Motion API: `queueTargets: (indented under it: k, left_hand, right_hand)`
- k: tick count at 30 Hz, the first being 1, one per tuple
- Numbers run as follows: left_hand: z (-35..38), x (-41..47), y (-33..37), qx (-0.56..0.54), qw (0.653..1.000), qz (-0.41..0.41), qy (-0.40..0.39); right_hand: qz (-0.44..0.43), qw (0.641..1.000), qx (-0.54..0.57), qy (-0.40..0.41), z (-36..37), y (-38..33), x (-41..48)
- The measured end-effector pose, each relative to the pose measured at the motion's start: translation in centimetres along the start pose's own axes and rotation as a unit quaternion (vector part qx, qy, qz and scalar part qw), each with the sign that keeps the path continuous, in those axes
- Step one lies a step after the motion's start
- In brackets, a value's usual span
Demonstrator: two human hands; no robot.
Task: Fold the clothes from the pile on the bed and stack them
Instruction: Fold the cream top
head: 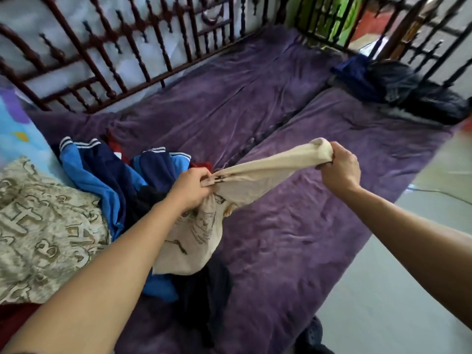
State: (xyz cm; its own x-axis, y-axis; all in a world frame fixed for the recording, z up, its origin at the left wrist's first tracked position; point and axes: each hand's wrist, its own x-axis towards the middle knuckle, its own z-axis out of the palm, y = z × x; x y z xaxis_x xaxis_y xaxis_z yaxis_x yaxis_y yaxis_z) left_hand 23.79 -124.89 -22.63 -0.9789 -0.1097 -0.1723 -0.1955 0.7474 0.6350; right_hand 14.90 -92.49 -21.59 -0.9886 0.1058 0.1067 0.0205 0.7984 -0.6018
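A cream garment with dark printed drawings (pixel 258 172) is stretched above the bed between both hands. My left hand (pixel 191 187) grips a bunched part of it near the pile, and the rest of the cloth hangs below that hand. My right hand (pixel 338 167) grips the other end, held higher and to the right. The pile of clothes (pixel 115 175) lies at the left of the bed: blue and navy pieces with white striped cuffs, something red, and dark items under my left arm.
The bed has a purple cover (pixel 293 226) and a dark wooden spindle rail (pixel 107 54) along the far side. Dark clothes (pixel 398 85) lie at the far right corner. A beige patterned blanket (pixel 40 226) sits at the left. Pale floor (pixel 408 290) lies to the right.
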Motion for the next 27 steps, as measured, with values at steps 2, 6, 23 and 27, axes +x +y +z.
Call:
queueTargets:
  k: [2,6,23,27]
  left_hand:
    - [0.6,1.7,2.4,0.012,0.999,0.017,-0.035]
    - [3.6,4.9,6.5,0.051,0.998,0.026,-0.034]
    - [22.4,15.9,7.7,0.121,0.963,-0.216,-0.103]
    - [22.9,12.3,5.3,0.112,0.937,-0.313,-0.104]
  right_hand:
    - [0.024,0.999,-0.016,0.019,-1.7,2.4,1.4]
    - [0.058,0.995,-0.073,0.029,-3.4,8.3,4.0]
    - [-0.023,0.833,-0.370,-0.410,6.6,30.3,18.7]
    - [-0.106,0.841,-0.330,-0.415,10.9,25.2,19.1]
